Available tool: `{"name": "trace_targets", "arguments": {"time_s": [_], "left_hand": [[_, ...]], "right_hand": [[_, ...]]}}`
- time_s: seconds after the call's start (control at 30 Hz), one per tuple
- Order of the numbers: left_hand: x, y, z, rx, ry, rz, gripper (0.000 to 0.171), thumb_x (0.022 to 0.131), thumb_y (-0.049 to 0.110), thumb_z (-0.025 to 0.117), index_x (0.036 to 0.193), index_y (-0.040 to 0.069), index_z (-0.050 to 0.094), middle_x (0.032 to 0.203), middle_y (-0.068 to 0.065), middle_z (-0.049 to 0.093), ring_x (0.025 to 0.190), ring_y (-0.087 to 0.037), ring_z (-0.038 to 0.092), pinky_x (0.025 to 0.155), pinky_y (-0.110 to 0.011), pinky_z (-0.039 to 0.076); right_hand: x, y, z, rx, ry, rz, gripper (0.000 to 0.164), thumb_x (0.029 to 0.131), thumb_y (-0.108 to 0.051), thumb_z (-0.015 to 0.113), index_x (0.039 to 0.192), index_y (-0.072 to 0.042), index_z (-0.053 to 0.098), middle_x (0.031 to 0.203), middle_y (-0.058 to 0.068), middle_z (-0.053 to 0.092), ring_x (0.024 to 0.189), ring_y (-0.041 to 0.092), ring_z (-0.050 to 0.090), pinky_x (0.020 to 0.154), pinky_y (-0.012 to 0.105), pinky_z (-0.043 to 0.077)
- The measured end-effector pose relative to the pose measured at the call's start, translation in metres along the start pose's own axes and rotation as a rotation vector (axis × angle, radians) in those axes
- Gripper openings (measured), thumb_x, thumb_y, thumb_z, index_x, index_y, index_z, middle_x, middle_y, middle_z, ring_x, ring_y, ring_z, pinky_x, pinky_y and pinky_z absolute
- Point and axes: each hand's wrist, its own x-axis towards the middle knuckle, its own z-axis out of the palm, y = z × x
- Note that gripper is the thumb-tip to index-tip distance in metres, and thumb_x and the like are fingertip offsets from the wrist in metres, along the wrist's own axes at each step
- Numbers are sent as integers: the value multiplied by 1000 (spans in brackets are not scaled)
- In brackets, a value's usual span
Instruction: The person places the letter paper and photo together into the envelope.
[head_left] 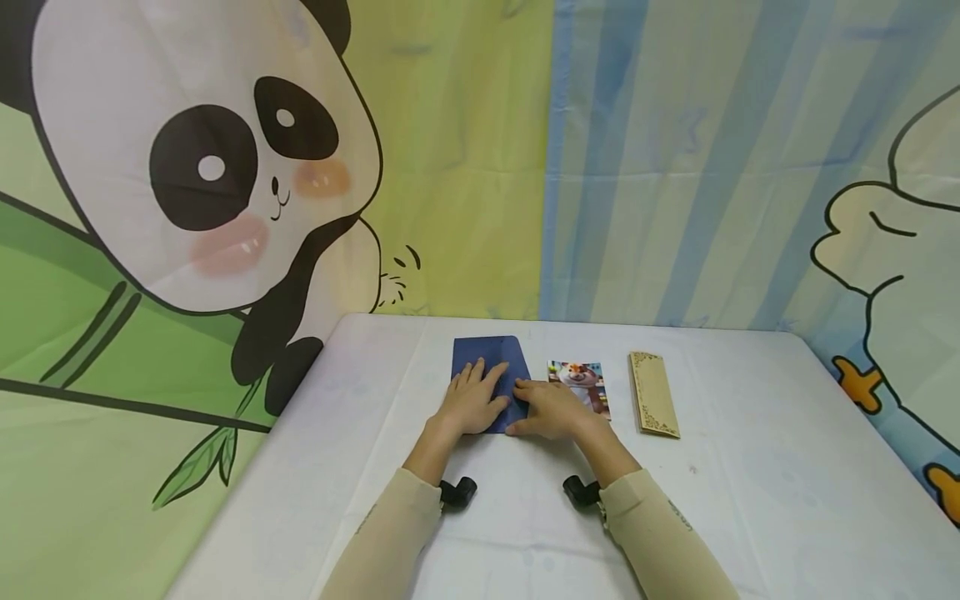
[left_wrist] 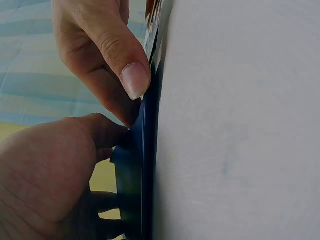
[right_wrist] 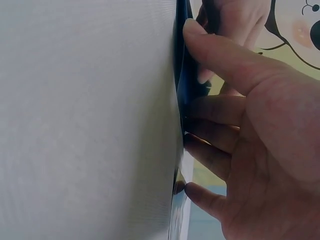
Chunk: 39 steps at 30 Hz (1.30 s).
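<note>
Centre frame: left hand [head_left: 468, 407] splayed on navy paper [head_left: 491, 349]; right hand [head_left: 557, 410] at edge — pinch unclear; likely aligning; next needs steady pressure.

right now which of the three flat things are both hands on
The dark blue piece; the left hand touches neither the picture card nor the gold strip.

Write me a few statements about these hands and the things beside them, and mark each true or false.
1. The left hand rests on the blue sheet. True.
2. The gold piece lies to the right of the picture card. True.
3. The right hand holds the gold piece. False: it touches the blue sheet.
4. The left hand is a clenched fist. False: its fingers are spread.
</note>
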Motion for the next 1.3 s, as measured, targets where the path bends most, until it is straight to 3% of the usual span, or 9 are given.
{"name": "trace_targets", "arguments": {"time_s": [0.17,0.33,0.47,0.6,0.73,0.97,1.1,1.3], "left_hand": [[1,1,-2,21,-1,10,52,106,36,45,158,30,44,171,-22,22,158,-50,16,127,-64,16],[2,0,-3,30,38,10,39,104,36,48,139,26,61,169,-21,30,155,-51,25,121,-67,28],[4,-3,-5,12,71,16,27,100,37,53,123,26,64,166,-20,36,152,-52,31,112,-73,37],[4,-6,-8,4,67,51,23,100,38,57,119,27,64,164,-20,39,149,-54,35,109,-73,40],[3,-12,-14,-25,32,93,27,101,43,62,121,26,63,165,-20,38,149,-52,36,110,-72,40],[-2,-29,-27,-258,-66,171,42,93,37,77,128,22,61,174,-17,15,158,-44,20,117,-68,34],[-3,-36,-30,-325,-67,198,47,86,31,85,125,24,59,176,-15,7,159,-44,17,118,-67,33],[-3,-37,-32,-336,-25,222,48,81,32,91,115,24,57,176,-13,5,158,-46,21,116,-66,36]], "right_hand": [[0,1,-1,5,6,-7,81,91,-55,75,150,-5,54,162,15,44,149,36,45,120,59,35],[-1,2,-1,15,4,-16,81,92,-56,74,151,-5,53,163,15,44,149,36,44,119,62,34],[-1,3,-1,21,-3,-18,81,93,-57,72,152,-6,52,163,15,43,150,38,43,119,65,33],[-1,4,-1,21,-9,-15,81,93,-57,72,152,-6,52,164,15,43,150,37,43,119,65,32],[-1,4,-2,19,-24,-10,80,93,-58,71,151,-6,52,164,13,43,150,37,43,119,65,32],[-2,4,-2,33,-31,-3,79,95,-59,68,151,-5,52,164,12,42,149,39,43,119,65,33],[-1,4,-3,45,-34,-5,77,96,-59,65,149,-4,54,163,12,44,147,38,46,119,61,36],[-2,5,-4,57,-44,-3,75,99,-59,62,148,-3,55,162,13,45,146,38,48,119,58,38]]}}
